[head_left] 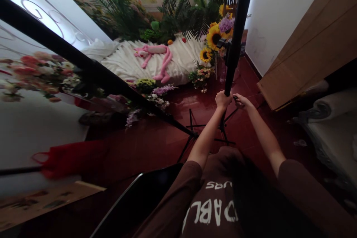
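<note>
A black light stand (237, 33) rises upright in front of me, its legs spread on the red floor. My left hand (223, 99) is wrapped round its pole, low down. Just to the right, my right hand (242, 102) is closed on a small dark knob (235, 97) at the side of the pole; the fingers partly cover it. A second black stand (111, 85) slants across the view on the left, apart from both hands.
A pink plush toy (156, 54) lies on white draped cloth (184, 57). Sunflowers (215, 37) and palm leaves stand behind. Other flowers (36, 70) and a red bag (67, 158) are at left. A wooden board (309, 41) leans at right, near wrapped rolls (331, 108).
</note>
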Tool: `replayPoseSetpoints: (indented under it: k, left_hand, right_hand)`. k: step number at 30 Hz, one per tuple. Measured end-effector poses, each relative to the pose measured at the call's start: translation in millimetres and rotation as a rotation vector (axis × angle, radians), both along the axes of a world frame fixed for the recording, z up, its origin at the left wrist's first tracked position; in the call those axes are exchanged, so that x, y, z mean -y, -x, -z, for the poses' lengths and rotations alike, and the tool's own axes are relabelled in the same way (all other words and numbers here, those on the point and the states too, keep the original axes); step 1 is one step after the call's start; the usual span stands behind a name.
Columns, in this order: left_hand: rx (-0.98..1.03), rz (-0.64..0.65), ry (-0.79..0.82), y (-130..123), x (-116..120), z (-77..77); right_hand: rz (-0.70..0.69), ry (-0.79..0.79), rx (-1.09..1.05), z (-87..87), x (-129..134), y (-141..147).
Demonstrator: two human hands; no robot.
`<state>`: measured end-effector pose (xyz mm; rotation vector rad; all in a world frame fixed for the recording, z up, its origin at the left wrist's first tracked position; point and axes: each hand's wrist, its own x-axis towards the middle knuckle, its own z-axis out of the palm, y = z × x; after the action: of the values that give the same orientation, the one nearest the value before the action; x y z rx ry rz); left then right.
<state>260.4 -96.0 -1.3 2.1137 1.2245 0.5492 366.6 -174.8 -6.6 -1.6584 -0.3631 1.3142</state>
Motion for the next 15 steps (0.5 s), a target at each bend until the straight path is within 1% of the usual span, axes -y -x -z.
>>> replayPoseSetpoints:
  k: [2, 3, 5, 7, 9, 11, 12, 14, 15]
  left_hand:
    - [-0.004, -0.005, -0.004, -0.5, 0.4, 0.6]
    - [-0.004, -0.008, -0.002, -0.8, 0.4, 1.2]
    - [0.009, -0.012, 0.014, -1.1, 0.0, 3.2]
    - [0.065, 0.000, 0.040, 0.6, -1.1, 7.1]
    - [0.184, 0.055, 0.071, 5.3, -2.7, 14.6]
    - [0.328, 0.153, 0.120, 13.3, -3.5, 27.3]
    - [0.397, 0.202, 0.156, 18.5, -3.1, 35.7]
    - [0.504, 0.259, 0.243, 31.4, -0.2, 56.0]
    - [0.538, 0.262, 0.292, 39.3, 2.4, 67.3]
  right_hand:
    - [-0.022, 0.005, -0.249, -4.2, -1.0, -2.2]
    - [-0.010, -0.002, -0.323, -5.8, -0.8, -2.2]
    - [0.059, -0.030, -0.398, -7.0, 0.1, 1.3]
    - [0.187, -0.095, -0.426, -4.8, 0.9, 9.5]
    - [0.367, -0.192, -0.430, 1.4, 1.3, 21.5]
    - [0.521, -0.274, -0.425, 11.3, 1.5, 35.6]
    - [0.564, -0.290, -0.415, 17.3, 1.6, 43.0]
    - [0.583, -0.275, -0.384, 30.1, 2.1, 58.2]
    - [0.566, -0.262, -0.364, 36.4, 2.3, 65.9]
